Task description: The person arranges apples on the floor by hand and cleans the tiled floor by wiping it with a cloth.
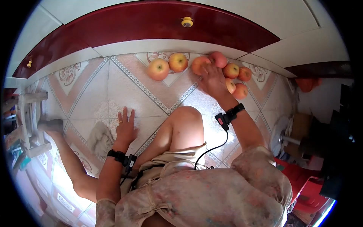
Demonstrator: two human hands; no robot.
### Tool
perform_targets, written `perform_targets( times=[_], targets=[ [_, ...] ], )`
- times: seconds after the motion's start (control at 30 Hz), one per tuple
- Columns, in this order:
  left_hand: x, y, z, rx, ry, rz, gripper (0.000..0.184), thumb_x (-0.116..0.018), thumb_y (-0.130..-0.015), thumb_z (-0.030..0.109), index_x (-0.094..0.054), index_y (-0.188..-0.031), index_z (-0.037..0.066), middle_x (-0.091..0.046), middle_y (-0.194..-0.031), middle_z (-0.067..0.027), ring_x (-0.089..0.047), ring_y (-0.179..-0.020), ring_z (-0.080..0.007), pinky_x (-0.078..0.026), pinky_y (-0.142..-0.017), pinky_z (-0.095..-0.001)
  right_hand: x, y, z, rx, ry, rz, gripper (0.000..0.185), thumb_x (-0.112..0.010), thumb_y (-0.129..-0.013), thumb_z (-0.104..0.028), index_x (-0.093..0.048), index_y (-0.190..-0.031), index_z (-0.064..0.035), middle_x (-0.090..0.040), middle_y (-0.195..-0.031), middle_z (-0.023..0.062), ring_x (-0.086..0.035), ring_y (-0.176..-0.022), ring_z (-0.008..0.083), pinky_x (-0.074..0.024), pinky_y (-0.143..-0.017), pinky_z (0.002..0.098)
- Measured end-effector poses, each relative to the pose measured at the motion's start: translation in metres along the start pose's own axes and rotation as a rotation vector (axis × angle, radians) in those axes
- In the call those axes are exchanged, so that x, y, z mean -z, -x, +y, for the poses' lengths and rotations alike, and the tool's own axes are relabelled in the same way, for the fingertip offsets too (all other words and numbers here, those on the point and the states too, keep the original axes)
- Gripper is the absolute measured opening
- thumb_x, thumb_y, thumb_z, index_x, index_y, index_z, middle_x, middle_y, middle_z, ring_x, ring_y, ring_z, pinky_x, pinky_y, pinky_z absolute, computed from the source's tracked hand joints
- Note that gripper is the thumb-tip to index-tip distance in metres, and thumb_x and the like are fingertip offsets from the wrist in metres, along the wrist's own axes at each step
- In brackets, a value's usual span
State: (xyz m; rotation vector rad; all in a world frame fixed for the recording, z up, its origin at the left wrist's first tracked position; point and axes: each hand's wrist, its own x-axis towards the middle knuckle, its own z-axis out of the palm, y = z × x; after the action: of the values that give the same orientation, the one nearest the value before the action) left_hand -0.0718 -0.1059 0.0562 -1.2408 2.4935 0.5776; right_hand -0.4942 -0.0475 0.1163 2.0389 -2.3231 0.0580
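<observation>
My right hand reaches forward across the tiled floor, its fingers curled over the near side of a red-yellow apple. Close around that hand sit several more apples: a redder apple behind, a yellow-red apple and others to the right. Two apples, one larger and one smaller, stand apart to the left. My left hand is open with fingers spread, holding nothing, low over or on the floor. A crumpled pale cloth lies beside it.
A cabinet with a dark red drawer front and yellow knob runs along the far side. A wooden stool stands at left. At right are a fan-like stand and a red plastic stool. My bent knee rises between my arms.
</observation>
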Motion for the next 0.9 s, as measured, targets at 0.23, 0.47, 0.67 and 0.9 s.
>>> perform_targets(
  times=[0.23, 0.47, 0.67, 0.9],
  targets=[
    [0.005, -0.003, 0.005, 0.028, -0.009, -0.024, 0.094, -0.074, -0.075, 0.023, -0.023, -0.153, 0.016, -0.011, -0.160, -0.0202, -0.022, -0.140, -0.0520, -0.051, -0.095, -0.0511, -0.044, -0.057, 0.009, -0.115, 0.047, -0.046, 0.063, -0.068, -0.079, -0.021, -0.046, -0.138, -0.0115, -0.039, -0.147, 0.0155, -0.036, -0.137, 0.0367, -0.0367, -0.110, 0.0460],
    [0.010, -0.002, 0.010, 0.070, -0.023, -0.085, 0.093, -0.069, -0.076, 0.022, -0.019, -0.154, 0.017, -0.009, -0.160, -0.0194, -0.016, -0.142, -0.0517, -0.049, -0.098, -0.0512, -0.043, -0.072, -0.009, -0.038, 0.054, -0.038, 0.058, -0.066, -0.081, -0.024, -0.047, -0.136, -0.0151, -0.042, -0.144, 0.0154, -0.042, -0.133, 0.0362, -0.0372, -0.108, 0.0483],
    [0.004, -0.001, 0.008, 0.034, -0.019, -0.023, 0.090, -0.072, -0.076, 0.023, -0.025, -0.153, 0.014, -0.011, -0.160, -0.0202, -0.020, -0.141, -0.0519, -0.051, -0.095, -0.0517, -0.017, -0.100, -0.115, 0.413, -0.167, 0.093, 0.067, -0.072, -0.076, -0.033, -0.048, -0.138, -0.0205, -0.036, -0.149, 0.0162, -0.035, -0.138, 0.0354, -0.0347, -0.107, 0.0503],
    [-0.003, -0.002, -0.009, -0.020, 0.021, -0.024, 0.090, -0.073, -0.074, 0.019, -0.027, -0.152, 0.016, -0.012, -0.160, -0.0177, -0.017, -0.143, -0.0501, -0.048, -0.100, -0.0505, -0.037, -0.104, -0.117, 0.270, -0.259, -0.103, 0.048, -0.066, -0.083, -0.028, -0.056, -0.128, -0.0165, -0.048, -0.134, 0.0152, -0.043, -0.124, 0.0373, -0.0345, -0.104, 0.0558]
  ],
)
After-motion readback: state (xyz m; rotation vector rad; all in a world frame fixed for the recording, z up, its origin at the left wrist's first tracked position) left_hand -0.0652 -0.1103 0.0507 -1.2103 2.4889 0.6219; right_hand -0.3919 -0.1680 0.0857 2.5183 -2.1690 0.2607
